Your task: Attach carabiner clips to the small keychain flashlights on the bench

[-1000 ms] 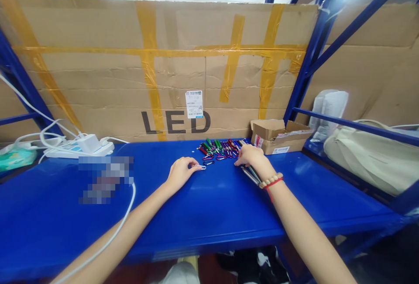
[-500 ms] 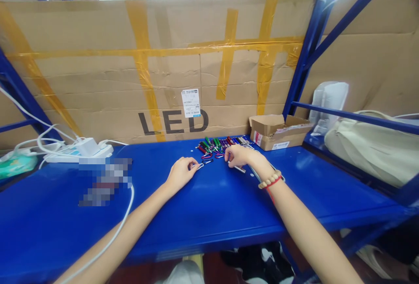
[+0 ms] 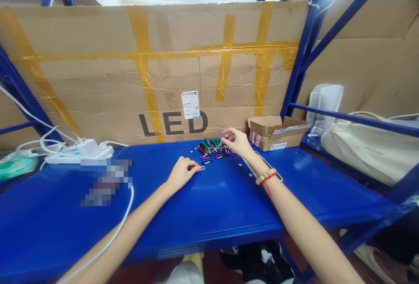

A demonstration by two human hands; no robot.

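Observation:
My left hand (image 3: 183, 173) rests low over the blue tabletop, thumb and fingers pinched on a small silver carabiner (image 3: 202, 168). My right hand (image 3: 240, 143), with a beaded bracelet on its wrist, is raised at the right side of a pile of small coloured metal tubes with clips (image 3: 209, 145). Between its fingertips is a short silver tube (image 3: 221, 142), partly hidden by the fingers. A dark carabiner (image 3: 207, 162) and a red carabiner (image 3: 206, 157) lie at the pile's near edge, just beyond my left fingertips.
An open small cardboard box (image 3: 276, 133) stands right of the pile. Under my right forearm lies a flat, pale-edged object (image 3: 274, 171). A power strip (image 3: 78, 153) with white cables is at left; one cable crosses my left forearm. A large cardboard sheet (image 3: 176, 74) closes off the back.
My right hand has moved up and away from me, carrying the silver tube from the near tabletop to above the pile. My left hand has barely moved and still pinches the carabiner.

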